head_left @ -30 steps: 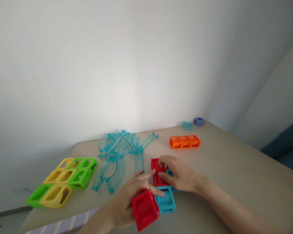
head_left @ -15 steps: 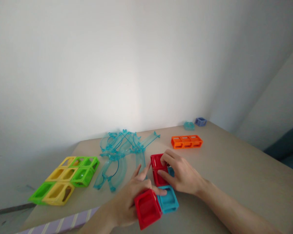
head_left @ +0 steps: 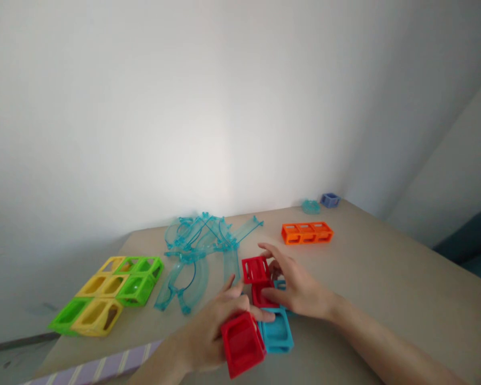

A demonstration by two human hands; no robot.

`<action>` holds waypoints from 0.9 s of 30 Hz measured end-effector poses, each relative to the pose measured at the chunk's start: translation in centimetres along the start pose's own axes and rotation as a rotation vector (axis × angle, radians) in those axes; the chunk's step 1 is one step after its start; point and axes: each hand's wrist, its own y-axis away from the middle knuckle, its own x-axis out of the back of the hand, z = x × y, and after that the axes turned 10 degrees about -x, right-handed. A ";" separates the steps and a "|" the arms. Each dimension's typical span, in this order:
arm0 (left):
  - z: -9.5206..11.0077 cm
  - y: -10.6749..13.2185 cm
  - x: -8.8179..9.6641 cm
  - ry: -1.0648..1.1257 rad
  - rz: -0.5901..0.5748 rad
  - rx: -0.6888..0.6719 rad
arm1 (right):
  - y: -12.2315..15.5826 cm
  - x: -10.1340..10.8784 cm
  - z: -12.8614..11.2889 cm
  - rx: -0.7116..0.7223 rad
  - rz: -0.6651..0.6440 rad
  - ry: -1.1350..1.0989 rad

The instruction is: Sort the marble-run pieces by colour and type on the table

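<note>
Head view, lower centre of frame. Left hand: wraps round near red block, firm grasp, block tilted with open face up; index tip reaches right onto rim of blue block. Blue block: flat on table, touching near red block's right side.

Right hand, just right of centre: fingers half curled, tips against right edge of far red block, thumb on mid red block. Real grip or mere touch: cannot tell. Far red block: tilted, just above mid red block in frame. Mid red block: between far red block and blue block, partly hidden by both hands.

Rest:
- Clear track pieces: loose heap, centre, just left of far red block.
- Green and yellow blocks: joined flat cluster, lower left.
- Orange row: three joined cells, right of centre, apart from right hand.
- Purple block and small teal piece: far table edge, by wall.
</note>
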 end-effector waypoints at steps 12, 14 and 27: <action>-0.8 0.6 -0.4 -0.021 -0.012 0.032 | -0.3 0.9 -0.3 -0.019 0.012 0.223; -0.8 0.7 -0.3 -0.019 -0.014 0.030 | -0.4 0.8 -0.2 -0.031 0.025 0.214; -0.7 0.6 -0.3 -0.009 -0.016 0.035 | -1.0 0.2 1.0 -0.129 -0.001 0.079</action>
